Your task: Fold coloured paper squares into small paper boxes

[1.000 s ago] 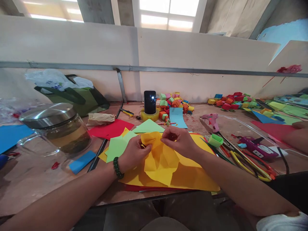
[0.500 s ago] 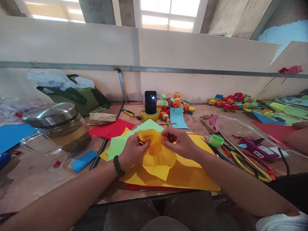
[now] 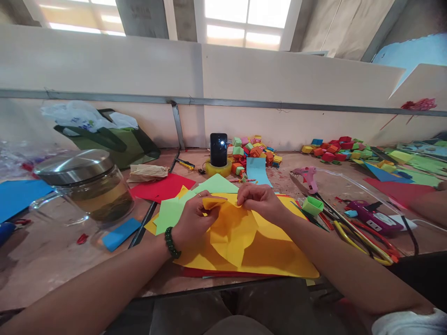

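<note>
Between my hands a creased sheet of yellow paper (image 3: 232, 232) is held up, its lower corner hanging down. My left hand (image 3: 197, 216), with a dark bead bracelet at the wrist, pinches its upper left edge. On the upper right edge, the thumb and fingers of my right hand (image 3: 258, 201) are closed. Beneath lies a stack of larger yellow sheets (image 3: 279, 256), with red sheets showing under its front edge. Light green sheets (image 3: 171, 211) stick out on the left, partly behind my left hand.
A lidded glass jug (image 3: 101, 195) stands left, near a blue paper strip (image 3: 121, 234). Behind are a phone (image 3: 219, 150) on a tape roll and piled folded paper cubes (image 3: 256, 150). Right lie a pink glue gun (image 3: 308, 177), a purple power strip (image 3: 375, 217) and another person's hand (image 3: 431, 204).
The yellow paper's top edge has been spread wider and bent over between my fingers. My right hand has shifted slightly, with its fingers more tightly closed.
</note>
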Demonstrator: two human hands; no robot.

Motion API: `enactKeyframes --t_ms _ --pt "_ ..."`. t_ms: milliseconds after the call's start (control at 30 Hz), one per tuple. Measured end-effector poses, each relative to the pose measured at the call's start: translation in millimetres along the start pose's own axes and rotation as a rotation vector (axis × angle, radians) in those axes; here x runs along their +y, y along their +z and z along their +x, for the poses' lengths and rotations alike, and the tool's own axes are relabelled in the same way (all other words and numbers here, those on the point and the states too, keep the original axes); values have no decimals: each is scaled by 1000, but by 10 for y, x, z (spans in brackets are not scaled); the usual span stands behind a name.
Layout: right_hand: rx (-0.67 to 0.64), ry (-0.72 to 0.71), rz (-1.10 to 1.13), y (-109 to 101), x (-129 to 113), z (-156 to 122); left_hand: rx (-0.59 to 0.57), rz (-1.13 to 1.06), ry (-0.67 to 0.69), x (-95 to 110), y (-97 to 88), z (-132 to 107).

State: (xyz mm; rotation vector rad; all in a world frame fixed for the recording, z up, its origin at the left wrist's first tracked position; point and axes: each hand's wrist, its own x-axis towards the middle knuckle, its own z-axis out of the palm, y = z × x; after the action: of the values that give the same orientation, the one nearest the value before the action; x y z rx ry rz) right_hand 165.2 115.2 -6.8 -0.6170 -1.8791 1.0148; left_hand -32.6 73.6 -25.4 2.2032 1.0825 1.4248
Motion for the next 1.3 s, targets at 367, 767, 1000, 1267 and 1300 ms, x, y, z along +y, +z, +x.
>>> enactKeyframes --t_ms 367,767,1000,1267,1300 --pt "-64 -398 -480 98 -177 -137 51 63 77 39 -50 -21" --pt "123 -903 -954 111 -228 -175 150 236 285 63 -124 -93" --pt "88 -936 -984 164 -254 -192 146 228 327 69 -92 -86" --pt "81 -850 -883 140 -232 -181 129 241 393 48 -93 -81" --pt "103 -848 -879 143 -230 -175 125 240 384 43 -89 -80"
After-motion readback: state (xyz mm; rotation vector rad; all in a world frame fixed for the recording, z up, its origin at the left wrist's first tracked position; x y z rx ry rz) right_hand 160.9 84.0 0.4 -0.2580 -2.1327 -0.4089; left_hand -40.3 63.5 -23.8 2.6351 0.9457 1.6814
